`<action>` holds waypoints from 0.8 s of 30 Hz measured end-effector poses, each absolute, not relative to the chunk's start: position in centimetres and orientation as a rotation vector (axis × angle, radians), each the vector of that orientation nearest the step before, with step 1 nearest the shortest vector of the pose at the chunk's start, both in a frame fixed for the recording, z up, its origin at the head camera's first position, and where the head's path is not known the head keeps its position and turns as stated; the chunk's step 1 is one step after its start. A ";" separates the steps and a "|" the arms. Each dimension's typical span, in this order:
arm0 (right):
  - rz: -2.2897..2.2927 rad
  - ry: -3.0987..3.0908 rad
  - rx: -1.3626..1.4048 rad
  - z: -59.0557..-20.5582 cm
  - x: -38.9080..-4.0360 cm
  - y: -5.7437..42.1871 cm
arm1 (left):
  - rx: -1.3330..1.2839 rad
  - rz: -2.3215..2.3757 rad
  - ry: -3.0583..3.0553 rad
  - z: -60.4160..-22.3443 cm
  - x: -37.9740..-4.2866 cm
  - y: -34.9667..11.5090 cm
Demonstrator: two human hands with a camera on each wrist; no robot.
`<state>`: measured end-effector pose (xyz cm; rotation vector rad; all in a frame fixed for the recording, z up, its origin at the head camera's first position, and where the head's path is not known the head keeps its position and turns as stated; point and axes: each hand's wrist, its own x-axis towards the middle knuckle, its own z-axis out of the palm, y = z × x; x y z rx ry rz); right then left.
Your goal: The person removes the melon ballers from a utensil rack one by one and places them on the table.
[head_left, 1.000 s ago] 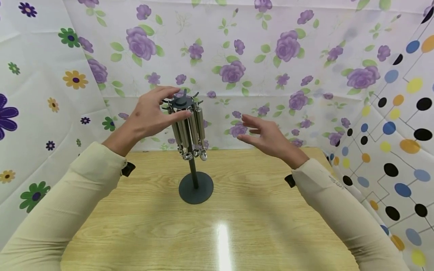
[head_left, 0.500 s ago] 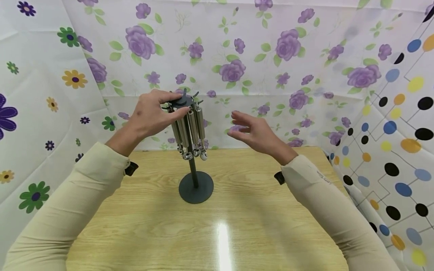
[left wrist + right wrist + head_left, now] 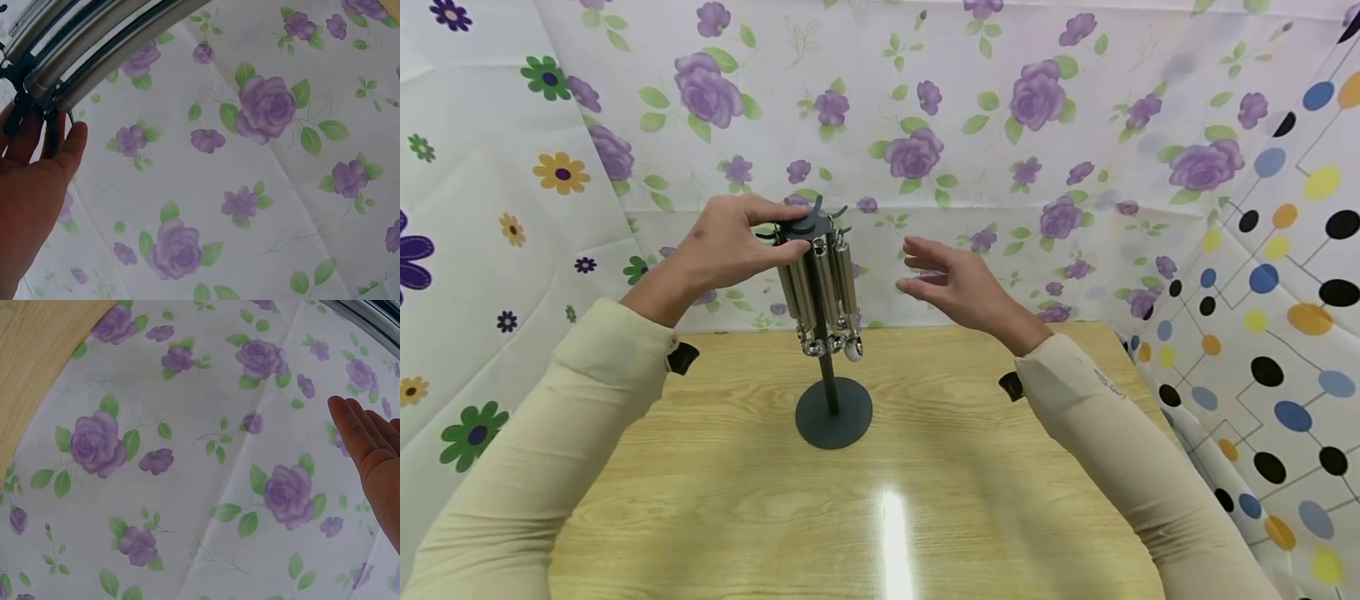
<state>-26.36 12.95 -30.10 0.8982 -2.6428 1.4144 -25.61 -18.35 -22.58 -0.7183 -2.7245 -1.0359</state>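
A dark grey hanging stand with a round base (image 3: 833,425) stands upright on the table. Curved hooks ring its top disc (image 3: 805,225). From them hang several silver metal utensils (image 3: 826,287), with shiny rounded pieces at their lower ends; their exact kinds are hard to tell. My left hand (image 3: 722,242) grips the top disc between thumb and fingers, partly covering the left hooks. In the left wrist view, its fingertips (image 3: 76,139) lie by the hooks, below the long utensil handles (image 3: 119,47). To the right of the stand, my right hand (image 3: 958,283) hovers with relaxed fingers, touching nothing.
The wood-patterned table (image 3: 760,508) reaches back to a sheet with purple roses (image 3: 917,154). A sheet with coloured flowers (image 3: 497,275) closes off the left side, and a dotted sheet (image 3: 1262,317) the right.
My left fingers have come down onto the stand's top, and its hooks and utensils have turned slightly to the right. My right hand has shifted left, closer to the stand.
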 end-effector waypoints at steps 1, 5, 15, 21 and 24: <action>1.418 -2.639 0.901 -30.0 -26.4 12.9 | -0.736 -1.042 -2.727 -22.5 -25.7 -18.5; 1.436 -2.623 0.908 -30.0 -26.6 12.5 | -0.791 -1.077 -2.734 -22.2 -26.2 -18.7; 1.461 -2.586 0.948 -29.4 -27.3 11.1 | -0.905 -1.198 -2.701 -22.1 -26.9 -19.2; 1.494 -2.557 0.945 -29.3 -27.7 10.4 | -0.892 -1.239 -2.690 -22.2 -27.3 -19.1; 1.520 -2.527 0.947 -29.4 -27.9 10.0 | -0.834 -1.210 -2.707 -22.2 -27.3 -18.7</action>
